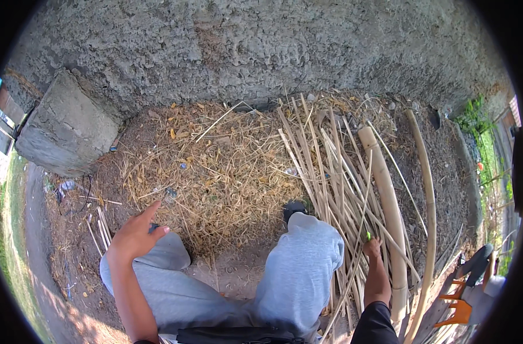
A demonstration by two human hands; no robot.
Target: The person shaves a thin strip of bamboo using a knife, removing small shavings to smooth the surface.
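My left hand (pixel 136 234) hovers over my bent left knee, index finger stretched out and thumb apart, with nothing in it. My right hand (pixel 373 247) is low among a pile of split bamboo strips (pixel 324 166) on my right. Its fingers are closed around a small bright green object (pixel 368 235); most of that object is hidden, so its kind does not show. Just right of this hand lies a thick bamboo pole (pixel 384 189), pale and smooth. A thinner, slightly bent pole (pixel 429 195) lies farther right.
Dry shavings (pixel 215 183) cover the ground before my knees. A rough wall (pixel 261 51) runs across the far side, with a concrete block (pixel 72 123) at its left. A few short strips (pixel 104 226) lie beyond my left knee. Someone in orange footwear or an orange chair-like thing (pixel 459 304) shows at right.
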